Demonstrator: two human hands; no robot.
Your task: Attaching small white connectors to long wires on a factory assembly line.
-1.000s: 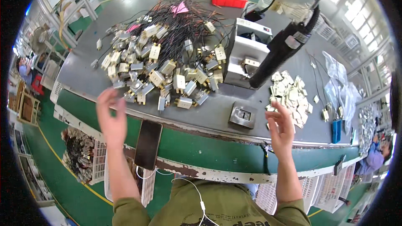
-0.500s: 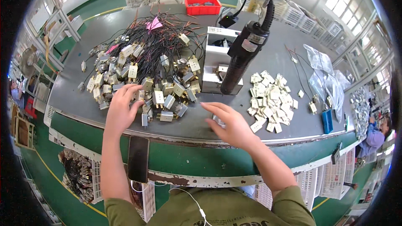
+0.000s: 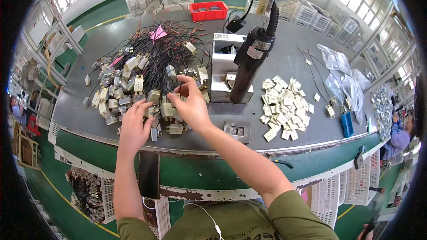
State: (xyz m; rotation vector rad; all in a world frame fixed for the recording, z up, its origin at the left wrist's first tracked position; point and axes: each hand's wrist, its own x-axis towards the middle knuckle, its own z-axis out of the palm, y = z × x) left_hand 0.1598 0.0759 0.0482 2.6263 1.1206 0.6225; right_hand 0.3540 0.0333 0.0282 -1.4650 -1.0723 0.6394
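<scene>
Right hand (image 3: 192,106) newly over half-hidden parts (image 3: 167,109)

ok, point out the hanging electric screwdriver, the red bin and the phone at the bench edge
hanging electric screwdriver (image 3: 250,64), head view, middle of its black body.
red bin (image 3: 209,11), head view, front wall.
phone (image 3: 149,174), head view, centre of its dark screen.

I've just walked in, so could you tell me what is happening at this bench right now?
A person at a grey workbench has both hands in a heap of small beige wired parts. The left hand rests on the heap's near edge; the right hand reaches across and fingers one. A black hanging power tool and a separate pile of wireless beige pieces sit right.
</scene>
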